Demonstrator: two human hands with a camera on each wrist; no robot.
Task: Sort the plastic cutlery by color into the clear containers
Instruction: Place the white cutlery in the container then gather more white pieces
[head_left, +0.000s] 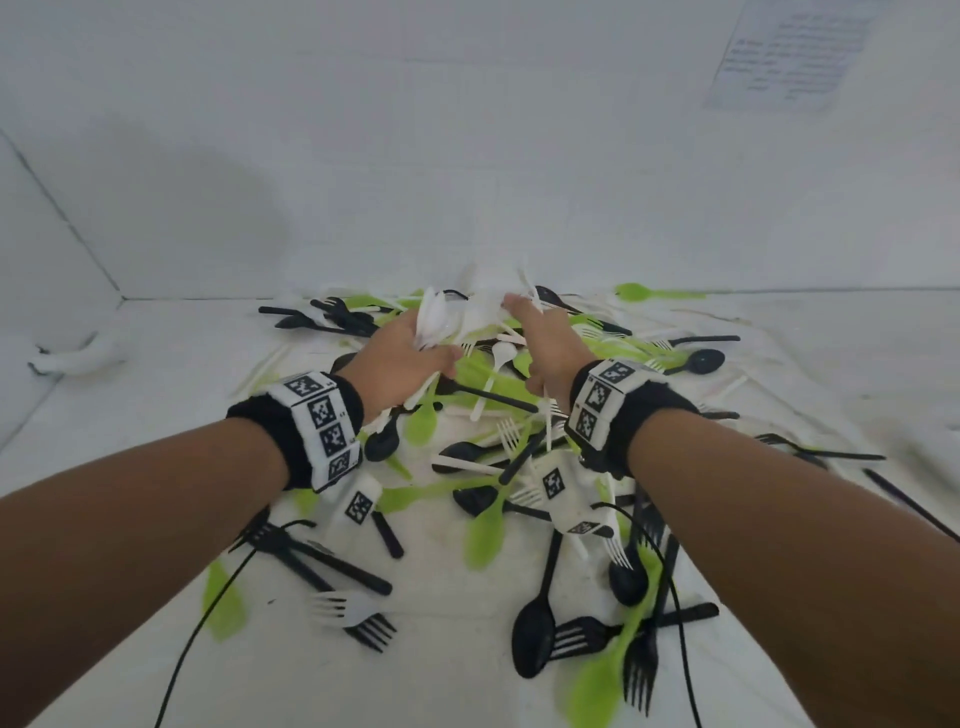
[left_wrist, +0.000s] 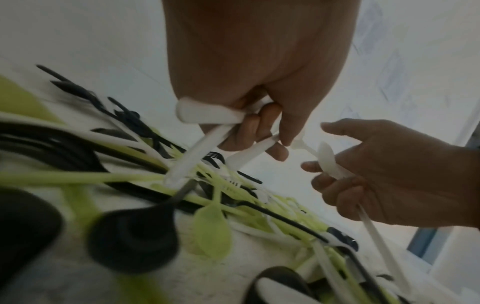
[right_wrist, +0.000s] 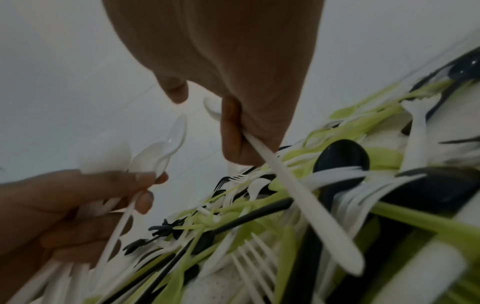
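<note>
A jumble of black, green and white plastic cutlery covers the white surface. My left hand hovers over the pile's far part and grips a bunch of white spoons, bowls up; the left wrist view shows their handles sticking out below my curled fingers. Close to its right, my right hand grips one white spoon by the neck, bowl above the fist, handle slanting down over the pile. No clear container is in view.
White walls close the surface at the back and left, meeting in a corner. A printed sheet hangs on the wall at upper right. A white lump lies at far left. Black wrist cables trail over the near cutlery.
</note>
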